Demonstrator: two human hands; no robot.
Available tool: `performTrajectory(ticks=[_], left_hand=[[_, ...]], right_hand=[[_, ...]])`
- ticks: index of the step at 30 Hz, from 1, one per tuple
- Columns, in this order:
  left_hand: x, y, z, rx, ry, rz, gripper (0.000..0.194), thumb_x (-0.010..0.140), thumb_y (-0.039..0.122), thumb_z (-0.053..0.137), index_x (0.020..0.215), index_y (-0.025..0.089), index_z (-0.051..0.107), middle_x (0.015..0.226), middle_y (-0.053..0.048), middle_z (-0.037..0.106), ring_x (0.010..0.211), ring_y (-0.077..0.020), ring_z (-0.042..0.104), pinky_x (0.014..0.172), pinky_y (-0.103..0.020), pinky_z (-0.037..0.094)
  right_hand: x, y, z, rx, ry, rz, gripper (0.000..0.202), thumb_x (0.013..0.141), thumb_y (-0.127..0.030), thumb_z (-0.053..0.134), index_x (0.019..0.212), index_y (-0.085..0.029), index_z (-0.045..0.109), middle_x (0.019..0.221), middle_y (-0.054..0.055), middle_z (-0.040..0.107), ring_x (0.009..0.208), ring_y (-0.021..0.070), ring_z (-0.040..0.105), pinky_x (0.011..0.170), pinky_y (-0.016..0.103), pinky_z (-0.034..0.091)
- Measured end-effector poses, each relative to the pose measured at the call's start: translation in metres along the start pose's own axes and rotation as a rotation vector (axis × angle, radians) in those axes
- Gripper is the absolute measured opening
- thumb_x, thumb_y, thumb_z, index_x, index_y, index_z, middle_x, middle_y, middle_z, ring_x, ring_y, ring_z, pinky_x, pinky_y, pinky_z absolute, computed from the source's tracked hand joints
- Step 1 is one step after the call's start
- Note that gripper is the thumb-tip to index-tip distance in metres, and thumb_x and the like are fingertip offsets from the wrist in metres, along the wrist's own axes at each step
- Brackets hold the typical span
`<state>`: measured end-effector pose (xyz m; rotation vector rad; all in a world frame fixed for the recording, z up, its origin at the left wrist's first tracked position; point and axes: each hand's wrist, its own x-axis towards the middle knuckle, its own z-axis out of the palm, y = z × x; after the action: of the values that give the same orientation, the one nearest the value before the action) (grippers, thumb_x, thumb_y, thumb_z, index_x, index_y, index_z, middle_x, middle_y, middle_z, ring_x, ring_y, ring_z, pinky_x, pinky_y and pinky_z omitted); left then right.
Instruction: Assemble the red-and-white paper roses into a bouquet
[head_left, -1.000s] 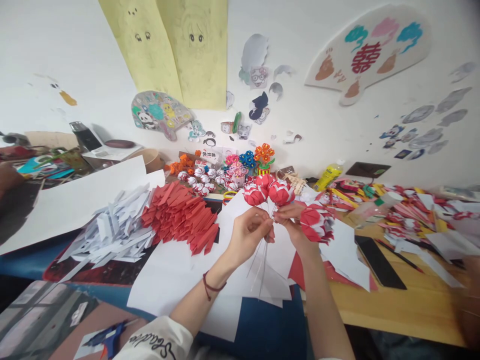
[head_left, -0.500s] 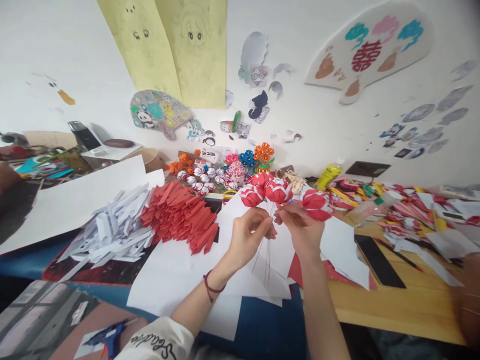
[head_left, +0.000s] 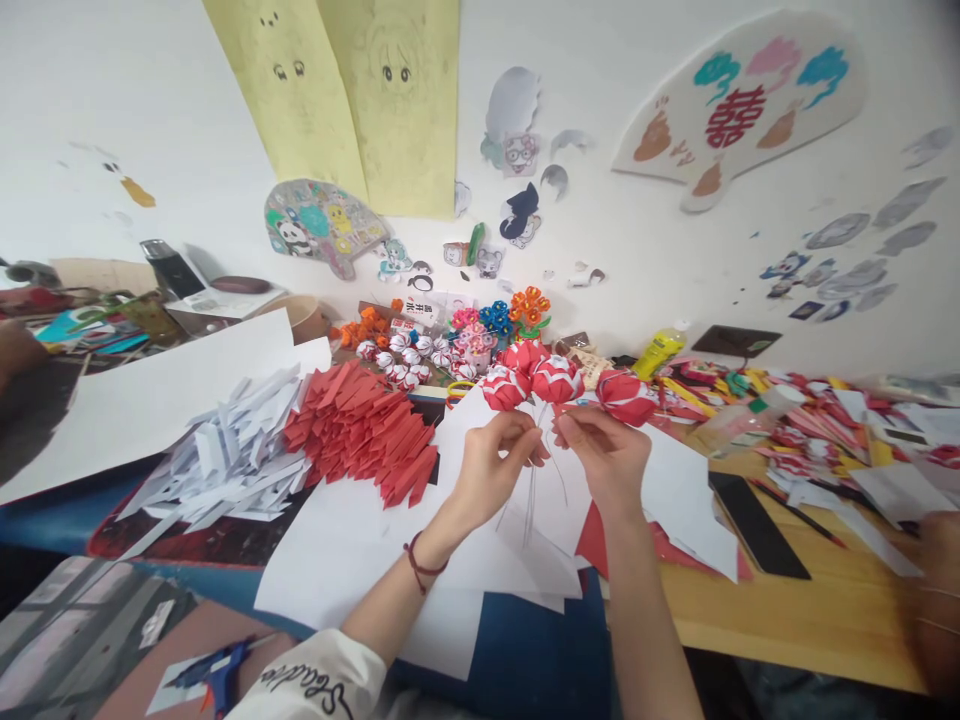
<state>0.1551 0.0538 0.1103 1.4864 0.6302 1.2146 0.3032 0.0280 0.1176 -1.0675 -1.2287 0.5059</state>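
My left hand (head_left: 499, 460) is closed on the thin wire stems (head_left: 531, 500) of a small bunch of red and white paper flowers (head_left: 556, 380), whose heads stand just above its fingers. To the right, my right hand (head_left: 604, 445) pinches the wire stem of another red and white flower (head_left: 626, 397), which leans to the right over the knuckles. The two hands are close together but apart. Below them the loose stem ends hang over white paper sheets (head_left: 375, 550).
Left of my hands lie red folded strips (head_left: 360, 430) and white strips (head_left: 225, 450). A glue gun (head_left: 221, 675) is at the lower left, a black phone (head_left: 759, 525) on the right. Finished flowers (head_left: 412, 355) stand behind. Other people's hands show at both side edges.
My right hand's fingers have drawn slightly away from my left hand, and its flower has tipped further sideways. One wire now curves out to the right below the hands.
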Motion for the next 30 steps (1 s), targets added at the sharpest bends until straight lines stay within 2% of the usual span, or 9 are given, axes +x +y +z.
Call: performTrajectory(ticks=[6,10,12,15,21,26,30], left_hand=[[-0.001,-0.003,0.001,0.006,0.016,0.018,0.02,0.093,0.036,0.057,0.091,0.016,0.055,0.09,-0.009,0.073,0.063,-0.0133,0.067,0.059,-0.025,0.052],[-0.002,-0.009,0.008,-0.139,-0.006,-0.031,0.021,0.092,0.036,0.059,0.09,0.015,0.054,0.082,-0.008,0.072,0.06,-0.0129,0.066,0.056,-0.024,0.049],[-0.003,-0.009,0.01,-0.196,0.003,-0.041,0.022,0.091,0.035,0.061,0.089,0.015,0.053,0.076,-0.005,0.07,0.058,-0.012,0.064,0.054,-0.023,0.047],[-0.003,-0.006,0.012,-0.26,0.001,-0.055,0.024,0.089,0.036,0.064,0.086,0.015,0.053,0.07,-0.003,0.067,0.055,-0.0113,0.061,0.053,-0.023,0.047],[-0.003,-0.002,0.011,-0.34,-0.033,-0.087,0.026,0.086,0.037,0.067,0.085,0.015,0.053,0.067,-0.002,0.065,0.053,-0.0114,0.06,0.052,-0.024,0.046],[-0.003,0.0,0.01,-0.362,-0.047,-0.129,0.029,0.084,0.039,0.069,0.084,0.015,0.054,0.067,-0.002,0.065,0.053,-0.0116,0.06,0.051,-0.024,0.046],[-0.002,0.0,0.008,-0.347,-0.056,-0.129,0.029,0.084,0.039,0.069,0.083,0.014,0.054,0.067,-0.002,0.065,0.053,-0.0116,0.06,0.051,-0.024,0.046]], right_hand=[[-0.001,-0.007,0.006,0.028,0.099,0.043,0.012,0.079,-0.03,0.074,0.079,-0.019,0.072,0.068,0.001,0.063,0.056,0.013,0.059,0.053,0.028,0.052],[-0.002,-0.001,0.012,0.036,0.181,-0.011,0.013,0.08,-0.031,0.074,0.078,-0.019,0.071,0.069,0.0,0.064,0.053,0.0113,0.055,0.05,0.026,0.049],[-0.002,0.002,0.011,0.023,0.182,-0.029,0.012,0.08,-0.03,0.073,0.078,-0.019,0.071,0.069,0.0,0.064,0.052,0.0106,0.054,0.05,0.025,0.048],[-0.002,0.007,0.007,0.024,0.128,-0.018,0.011,0.08,-0.03,0.073,0.079,-0.02,0.071,0.072,0.0,0.065,0.054,0.0106,0.055,0.053,0.026,0.049],[-0.002,0.019,-0.001,0.157,-0.097,0.071,0.009,0.079,-0.028,0.075,0.082,-0.021,0.072,0.08,0.002,0.066,0.063,0.0136,0.061,0.058,0.028,0.051],[0.002,0.021,-0.002,0.177,-0.142,0.106,0.015,0.081,-0.033,0.072,0.08,-0.019,0.069,0.076,0.001,0.064,0.054,0.0115,0.058,0.05,0.026,0.048],[0.004,0.014,-0.002,0.14,-0.173,0.118,0.016,0.083,-0.034,0.07,0.08,-0.019,0.068,0.076,0.0,0.063,0.056,0.0107,0.058,0.052,0.025,0.048]])
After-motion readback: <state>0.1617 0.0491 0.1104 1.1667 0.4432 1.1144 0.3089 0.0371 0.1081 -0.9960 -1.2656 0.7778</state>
